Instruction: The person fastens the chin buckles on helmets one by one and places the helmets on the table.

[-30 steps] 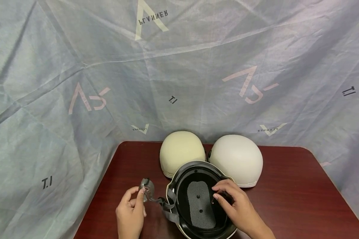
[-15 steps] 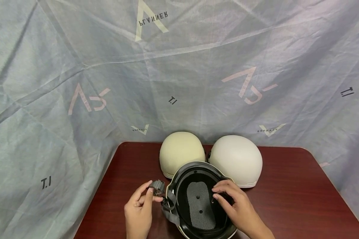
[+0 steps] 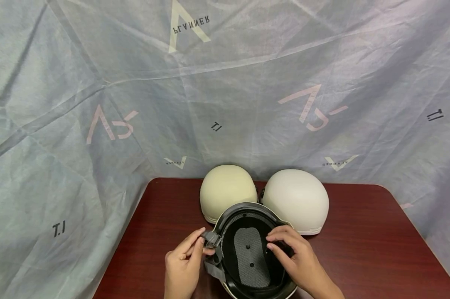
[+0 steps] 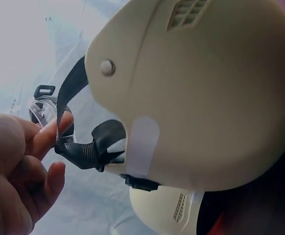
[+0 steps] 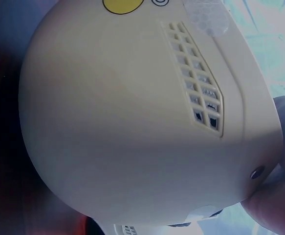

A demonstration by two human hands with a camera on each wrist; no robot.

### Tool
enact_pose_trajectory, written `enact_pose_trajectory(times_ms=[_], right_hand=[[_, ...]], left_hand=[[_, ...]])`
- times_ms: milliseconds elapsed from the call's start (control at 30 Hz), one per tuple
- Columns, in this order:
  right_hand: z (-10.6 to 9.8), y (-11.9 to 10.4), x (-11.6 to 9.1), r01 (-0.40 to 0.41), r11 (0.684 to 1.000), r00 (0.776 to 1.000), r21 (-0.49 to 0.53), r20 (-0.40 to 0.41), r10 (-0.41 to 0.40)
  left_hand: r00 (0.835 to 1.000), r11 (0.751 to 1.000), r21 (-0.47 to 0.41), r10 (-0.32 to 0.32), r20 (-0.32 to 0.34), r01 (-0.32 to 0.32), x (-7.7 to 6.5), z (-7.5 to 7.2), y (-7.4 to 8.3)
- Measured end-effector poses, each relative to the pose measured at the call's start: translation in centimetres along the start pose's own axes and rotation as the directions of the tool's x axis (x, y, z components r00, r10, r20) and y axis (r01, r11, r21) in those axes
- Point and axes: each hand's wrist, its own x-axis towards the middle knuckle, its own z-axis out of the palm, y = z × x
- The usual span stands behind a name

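A cream helmet (image 3: 252, 257) lies upturned at the table's front, its black padded inside facing up. My left hand (image 3: 183, 265) pinches the end of its grey chin strap (image 3: 211, 239) at the helmet's left rim. In the left wrist view the strap (image 4: 78, 154) runs from the cream shell (image 4: 206, 107) to the left hand (image 4: 30, 161), with a clear plastic piece (image 4: 43, 111) and black buckle by the fingertips. My right hand (image 3: 297, 257) grips the helmet's right rim, fingers bent over the inside. In the right wrist view the shell (image 5: 122, 122) hides most of that hand (image 5: 279, 196).
Behind stand a cream helmet (image 3: 227, 191) and a white helmet (image 3: 296, 199), domes up, close to the upturned one. The dark red table (image 3: 374, 249) extends to both sides. A grey printed sheet (image 3: 247, 104) hangs along the table's back and left.
My left hand has moved right with the strap end, from out over the table to the helmet's left rim. The right hand and the helmets have stayed in place.
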Motion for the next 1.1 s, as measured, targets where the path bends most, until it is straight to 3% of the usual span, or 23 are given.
enact_pose_trajectory(times_ms=[100, 333, 533, 700, 867, 1000, 1100], right_hand=[[0.0, -0.1, 0.0, -0.002, 1.0, 1.0, 0.006, -0.002, 0.002], [0.2, 0.1, -0.2, -0.001, 1.0, 1.0, 0.03, -0.005, 0.001], [0.2, 0.1, -0.3, 0.0, 0.999, 1.0, 0.034, -0.01, 0.001], [0.1, 0.0, -0.3, 0.006, 0.999, 1.0, 0.047, 0.016, -0.006], [-0.1, -0.1, -0.1, 0.012, 0.999, 0.992, 0.037, 0.126, -0.017], [-0.3, -0.3, 0.1, -0.005, 0.999, 0.975, 0.04, 0.221, -0.004], [-0.3, -0.2, 0.2, 0.006, 0.998, 0.966, 0.058, 0.259, -0.021]], left_hand=[[0.999, 0.999, 0.013, 0.031, 0.042, -0.031, 0.0, 0.1, 0.0], [0.984, 0.998, 0.028, -0.064, 0.168, 0.061, -0.7, 0.6, -0.1], [0.983, 0.988, 0.12, 0.072, 0.169, -0.093, -1.1, 1.8, -0.2], [0.971, 0.986, 0.117, 0.092, 0.222, -0.12, -1.1, 2.5, 0.0], [0.937, 0.968, 0.189, 0.097, 0.337, -0.168, -1.1, 2.7, 0.5], [0.893, 0.954, 0.214, 0.1, 0.438, -0.211, -1.1, 3.0, 0.9], [0.856, 0.961, 0.174, 0.101, 0.507, -0.217, -1.2, 3.2, 0.9]])
